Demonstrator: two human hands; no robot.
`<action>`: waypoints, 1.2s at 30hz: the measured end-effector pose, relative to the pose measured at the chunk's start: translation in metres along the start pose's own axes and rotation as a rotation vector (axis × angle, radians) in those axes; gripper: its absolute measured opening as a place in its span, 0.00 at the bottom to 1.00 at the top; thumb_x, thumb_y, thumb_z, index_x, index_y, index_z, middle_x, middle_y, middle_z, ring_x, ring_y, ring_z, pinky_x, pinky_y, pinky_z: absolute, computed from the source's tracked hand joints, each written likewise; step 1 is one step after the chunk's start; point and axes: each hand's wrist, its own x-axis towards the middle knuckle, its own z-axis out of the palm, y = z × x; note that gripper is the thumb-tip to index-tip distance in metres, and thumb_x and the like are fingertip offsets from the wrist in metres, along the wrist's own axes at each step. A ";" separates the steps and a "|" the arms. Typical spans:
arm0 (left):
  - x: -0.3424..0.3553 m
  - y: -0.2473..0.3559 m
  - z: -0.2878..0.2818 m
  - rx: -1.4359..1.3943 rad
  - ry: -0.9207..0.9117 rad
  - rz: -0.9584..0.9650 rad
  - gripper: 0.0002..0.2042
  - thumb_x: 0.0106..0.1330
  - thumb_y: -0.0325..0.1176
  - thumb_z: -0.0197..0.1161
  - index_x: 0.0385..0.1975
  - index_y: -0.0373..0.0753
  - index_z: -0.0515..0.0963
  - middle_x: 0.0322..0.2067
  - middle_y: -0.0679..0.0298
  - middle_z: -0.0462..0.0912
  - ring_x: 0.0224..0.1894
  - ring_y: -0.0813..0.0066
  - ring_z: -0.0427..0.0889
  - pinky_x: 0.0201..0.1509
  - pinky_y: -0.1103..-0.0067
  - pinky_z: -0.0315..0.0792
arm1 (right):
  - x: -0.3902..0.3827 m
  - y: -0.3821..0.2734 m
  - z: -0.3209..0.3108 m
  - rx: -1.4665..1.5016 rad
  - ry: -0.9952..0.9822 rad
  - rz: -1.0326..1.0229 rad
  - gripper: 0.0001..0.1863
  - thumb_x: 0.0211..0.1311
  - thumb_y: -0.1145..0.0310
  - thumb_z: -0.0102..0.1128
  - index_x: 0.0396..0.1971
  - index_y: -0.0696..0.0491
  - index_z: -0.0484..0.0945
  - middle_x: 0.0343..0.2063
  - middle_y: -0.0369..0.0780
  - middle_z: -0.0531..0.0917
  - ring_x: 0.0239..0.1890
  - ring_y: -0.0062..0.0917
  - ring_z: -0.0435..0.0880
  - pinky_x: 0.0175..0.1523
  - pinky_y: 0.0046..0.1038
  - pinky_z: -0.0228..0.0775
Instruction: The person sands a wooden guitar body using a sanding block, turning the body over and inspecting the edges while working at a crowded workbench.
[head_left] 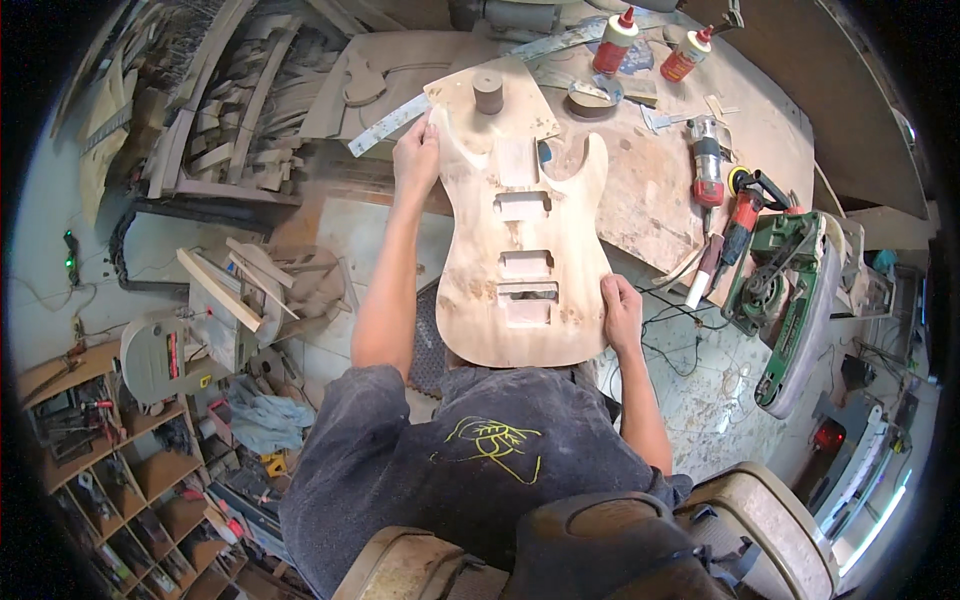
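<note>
A bare wooden electric guitar body (pixel 480 245) is held up in front of me, its horns pointing away and its rounded end near my waist. Several rectangular pockets are cut along its middle. My left hand (pixel 416 158) grips the edge by the left horn. On the opposite side, my right hand (pixel 622 308) closes around the lower right edge, thumb resting on the face. Just beyond the horns, a flat wooden board (pixel 515 95) lies on the workbench (pixel 640 200) with a round cylindrical block (pixel 488 92) on it.
Two glue bottles (pixel 615 42) stand at the bench's back. A drill (pixel 706 165), an angle-grinder-like tool (pixel 742 220) and a green belt sander (pixel 785 290) sit along its right side. A metal ruler (pixel 390 124) lies at left. Wood scraps (pixel 240 110) and tool shelves (pixel 130 470) line the left.
</note>
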 end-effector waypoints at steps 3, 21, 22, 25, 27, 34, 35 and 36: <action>0.008 -0.006 0.017 0.077 -0.012 0.012 0.19 0.71 0.39 0.53 0.59 0.41 0.76 0.52 0.50 0.82 0.54 0.55 0.81 0.58 0.69 0.71 | 0.001 0.004 0.001 0.060 0.016 0.089 0.23 0.72 0.54 0.55 0.39 0.63 0.81 0.29 0.35 0.82 0.34 0.16 0.75 0.42 0.22 0.69; 0.113 -0.071 0.068 0.163 -0.125 0.371 0.24 0.78 0.50 0.36 0.61 0.50 0.76 0.69 0.62 0.66 0.75 0.55 0.52 0.74 0.47 0.32 | 0.028 0.000 0.016 0.166 0.101 0.252 0.24 0.73 0.52 0.52 0.31 0.61 0.80 0.26 0.32 0.78 0.30 0.16 0.70 0.39 0.22 0.66; 0.120 -0.069 0.069 0.230 -0.139 0.376 0.26 0.78 0.52 0.33 0.59 0.51 0.77 0.68 0.61 0.66 0.74 0.55 0.53 0.74 0.47 0.33 | 0.030 0.004 0.016 0.180 0.110 0.255 0.24 0.73 0.52 0.53 0.29 0.60 0.79 0.25 0.32 0.77 0.30 0.15 0.70 0.38 0.22 0.65; 0.124 -0.056 0.073 0.291 -0.187 0.328 0.28 0.78 0.53 0.29 0.57 0.52 0.80 0.65 0.60 0.69 0.71 0.54 0.57 0.74 0.47 0.34 | 0.036 0.016 0.013 0.198 0.126 0.257 0.24 0.73 0.52 0.53 0.27 0.59 0.78 0.24 0.31 0.76 0.30 0.15 0.69 0.38 0.21 0.64; 0.122 -0.046 0.071 0.291 -0.216 0.275 0.29 0.77 0.53 0.28 0.55 0.53 0.81 0.62 0.59 0.72 0.69 0.53 0.61 0.74 0.47 0.35 | 0.040 0.016 0.013 0.207 0.127 0.253 0.24 0.73 0.52 0.53 0.26 0.59 0.77 0.24 0.31 0.76 0.30 0.14 0.69 0.38 0.21 0.64; 0.130 -0.042 0.068 0.286 -0.121 0.280 0.29 0.77 0.51 0.28 0.51 0.51 0.83 0.51 0.54 0.78 0.59 0.53 0.69 0.71 0.54 0.46 | 0.052 -0.017 0.020 0.172 0.118 0.263 0.24 0.72 0.51 0.54 0.28 0.60 0.79 0.25 0.31 0.78 0.30 0.15 0.70 0.38 0.21 0.65; 0.132 -0.042 0.067 0.295 -0.125 0.277 0.29 0.77 0.51 0.28 0.51 0.51 0.84 0.49 0.54 0.79 0.57 0.53 0.70 0.69 0.56 0.49 | 0.052 -0.026 0.022 0.171 0.133 0.266 0.24 0.72 0.51 0.54 0.29 0.60 0.80 0.25 0.32 0.79 0.30 0.15 0.71 0.38 0.21 0.65; 0.133 -0.041 0.067 0.297 -0.125 0.277 0.29 0.77 0.51 0.28 0.51 0.51 0.84 0.49 0.54 0.79 0.57 0.53 0.70 0.69 0.56 0.49 | 0.053 -0.028 0.022 0.172 0.131 0.268 0.24 0.72 0.51 0.54 0.29 0.60 0.80 0.25 0.32 0.79 0.30 0.15 0.71 0.38 0.21 0.65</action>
